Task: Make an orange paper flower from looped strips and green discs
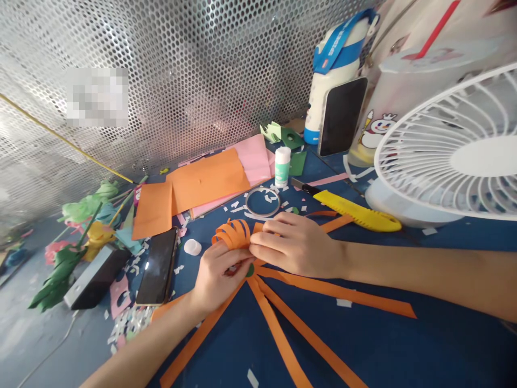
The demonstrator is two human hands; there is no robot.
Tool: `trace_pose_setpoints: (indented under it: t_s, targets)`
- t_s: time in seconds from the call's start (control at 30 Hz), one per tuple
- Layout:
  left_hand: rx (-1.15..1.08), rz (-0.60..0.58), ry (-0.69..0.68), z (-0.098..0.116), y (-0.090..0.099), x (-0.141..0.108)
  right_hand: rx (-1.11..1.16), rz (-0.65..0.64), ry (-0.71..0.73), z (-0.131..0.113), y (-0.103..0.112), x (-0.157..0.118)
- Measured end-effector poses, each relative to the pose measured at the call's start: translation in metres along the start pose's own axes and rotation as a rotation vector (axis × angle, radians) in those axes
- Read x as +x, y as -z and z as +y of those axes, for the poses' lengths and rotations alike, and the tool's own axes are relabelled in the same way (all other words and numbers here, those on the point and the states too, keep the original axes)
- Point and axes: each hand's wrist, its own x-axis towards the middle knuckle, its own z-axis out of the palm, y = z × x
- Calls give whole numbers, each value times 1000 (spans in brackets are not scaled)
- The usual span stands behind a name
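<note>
Both my hands meet over an orange paper craft at the middle of the table. Long orange paper strips [278,323] fan out from its centre towards me and to the right, with a bit of green at the hub. My left hand [218,275] is closed on the craft near a looped orange paper curl [232,234]. From the right, my right hand [294,245] pinches an orange strip beside that curl, fingertips against the left hand's. The exact grip points are partly hidden by the fingers. Behind the hands lies a grey ring [263,201], with a glue stick [282,167] upright past it.
A yellow utility knife [357,210] lies right of the glue stick, near a white fan [452,156]. Orange paper sheets [208,180], a phone [156,267], a white cap [193,247] and paper flowers [64,269] are left. A bottle [333,81] and leaning phone [343,116] stand behind.
</note>
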Motion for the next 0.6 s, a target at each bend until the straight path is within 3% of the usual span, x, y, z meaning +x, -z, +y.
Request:
trace_pose_setpoints:
  t_s: [0.17, 0.37, 0.6]
  targets:
    - [-16, 14, 65, 0, 2, 1, 104, -12, -85, 1, -4, -1]
    - [18, 0, 16, -1, 1, -1, 142, -18, -100, 2, -7, -4]
    - [-9, -8, 54, 0, 2, 1, 219, -54, -133, 1, -10, -7]
